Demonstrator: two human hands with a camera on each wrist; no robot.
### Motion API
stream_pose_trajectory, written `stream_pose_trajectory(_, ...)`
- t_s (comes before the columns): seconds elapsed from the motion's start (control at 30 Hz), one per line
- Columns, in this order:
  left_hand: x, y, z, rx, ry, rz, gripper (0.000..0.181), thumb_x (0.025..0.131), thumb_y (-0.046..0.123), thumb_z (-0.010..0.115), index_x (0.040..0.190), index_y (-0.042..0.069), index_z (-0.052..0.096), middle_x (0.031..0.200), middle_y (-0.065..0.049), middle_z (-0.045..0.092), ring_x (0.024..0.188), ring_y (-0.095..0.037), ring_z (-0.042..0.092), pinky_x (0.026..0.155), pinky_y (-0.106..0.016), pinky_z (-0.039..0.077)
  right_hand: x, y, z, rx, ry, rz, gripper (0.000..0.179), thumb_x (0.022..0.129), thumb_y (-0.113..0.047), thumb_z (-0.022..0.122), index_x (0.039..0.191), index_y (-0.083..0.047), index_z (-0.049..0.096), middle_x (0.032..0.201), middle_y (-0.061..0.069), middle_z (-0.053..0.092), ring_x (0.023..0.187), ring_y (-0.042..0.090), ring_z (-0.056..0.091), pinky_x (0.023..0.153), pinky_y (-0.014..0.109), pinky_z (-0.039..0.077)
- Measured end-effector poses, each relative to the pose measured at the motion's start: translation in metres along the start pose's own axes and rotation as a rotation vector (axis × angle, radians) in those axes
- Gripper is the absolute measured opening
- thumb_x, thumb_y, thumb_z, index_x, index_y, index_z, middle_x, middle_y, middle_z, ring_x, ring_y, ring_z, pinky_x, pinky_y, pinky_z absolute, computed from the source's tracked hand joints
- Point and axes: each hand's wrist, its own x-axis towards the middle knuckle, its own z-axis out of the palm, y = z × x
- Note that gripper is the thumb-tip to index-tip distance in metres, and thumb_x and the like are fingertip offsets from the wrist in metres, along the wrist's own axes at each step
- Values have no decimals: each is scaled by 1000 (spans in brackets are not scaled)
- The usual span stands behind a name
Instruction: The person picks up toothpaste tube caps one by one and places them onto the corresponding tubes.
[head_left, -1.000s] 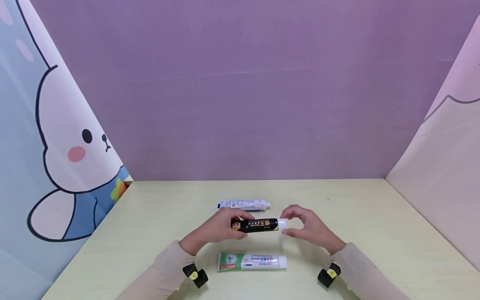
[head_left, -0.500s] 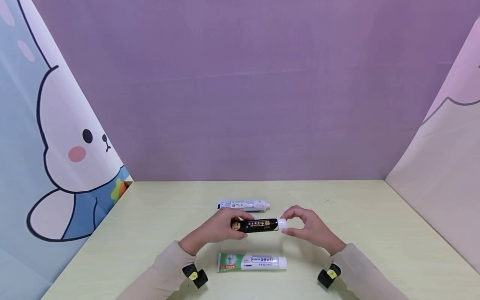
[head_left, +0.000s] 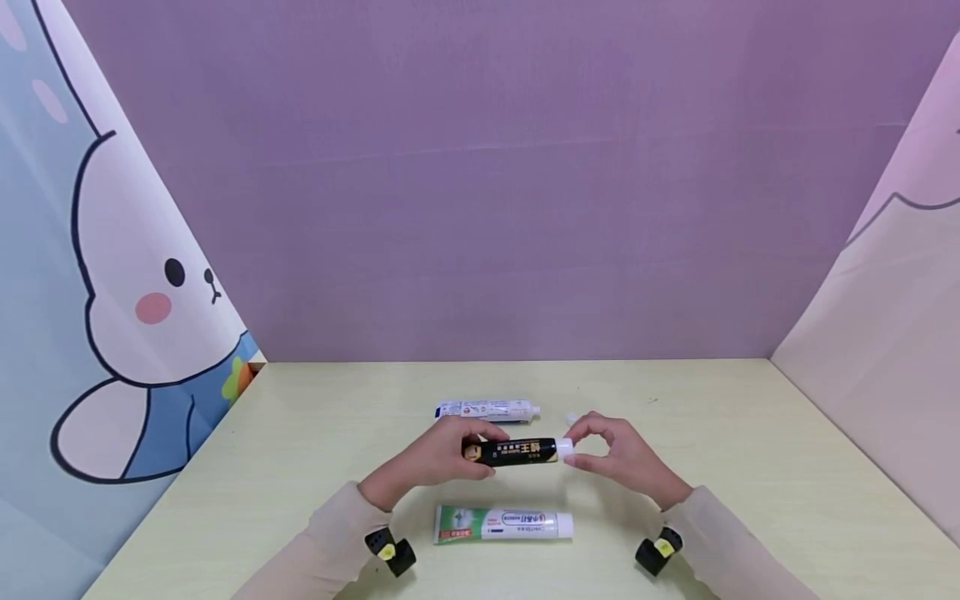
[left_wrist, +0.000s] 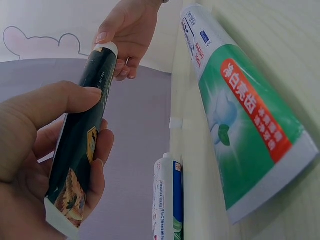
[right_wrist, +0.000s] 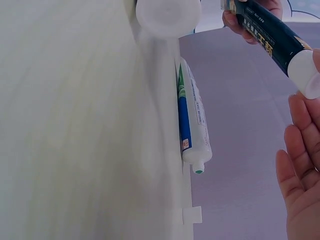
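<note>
In the head view, I see the black tube [head_left: 517,452] sideways above the worktop [head_left: 757,467], its length running from left grip [head_left: 442,455] to right grip [head_left: 626,457]. In the left wrist view, the left grip wraps its back half. In the right wrist view, its white cap [right_wrist: 304,72] points at the nearer right grip, which pinches it.

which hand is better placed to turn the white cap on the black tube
Probably the right: the right hand pinches the white cap, while the left hand grips the black tube nearer its opposite end.
</note>
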Motion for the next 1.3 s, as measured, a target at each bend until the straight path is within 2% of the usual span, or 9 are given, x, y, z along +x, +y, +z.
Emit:
stream_pose_trajectory(0.27,5,1,-1,2,11,-3,38,75,6,77,112,11,67,104,-4,66,74,-7,54,61,-21,46,5,1,-5,-6,-18,2,6,83,-15,71,87,-16,67,89,-7,64,97,9,57,94,43,39)
stream_pose_trajectory(0.47,5,3,-1,25,17,6,38,75,6,76,112,10,67,103,-3,66,77,-7,54,63,-21,47,5,4,-4,15,-28,-13,5,87,-11,66,82,-11,64,87,2,65,91,8,58,89,35,41)
stream_pose_trajectory(0.73,6,3,-1,49,20,15,39,75,7,77,112,11,67,103,0,67,77,-7,52,65,-21,44,6,4,-3,80,-54,-57,21,91,-3,57,72,-6,65,76,-1,63,77,7,57,76,28,42)
stream_pose_trajectory(0.87,6,4,-1,54,20,19,39,74,7,77,112,11,67,104,0,67,79,-6,52,67,-21,45,7,4,-4,102,-89,-51,27,93,-2,53,69,-6,64,73,3,63,72,7,55,72,28,40)
stream_pose_trajectory(1.03,5,5,-1,63,16,19,39,75,7,77,112,11,67,104,-1,67,79,-7,52,66,-21,45,8,2,-5,121,-108,-21,28,95,-5,50,70,-6,64,74,7,65,73,8,56,75,27,40)
stream_pose_trajectory(1.13,5,5,-2,54,13,12,39,75,6,77,112,10,67,104,-2,67,76,-7,53,63,-21,45,7,1,-6,108,-94,-37,26,95,-5,51,73,-7,65,76,6,66,76,7,57,76,28,42)
stream_pose_trajectory(1.3,4,4,-3,34,9,0,39,75,6,77,112,10,67,104,-5,66,74,-6,55,60,-21,47,6,2,-7,53,-36,-60,6,88,-5,62,89,-9,67,89,5,67,82,8,58,77,32,45)
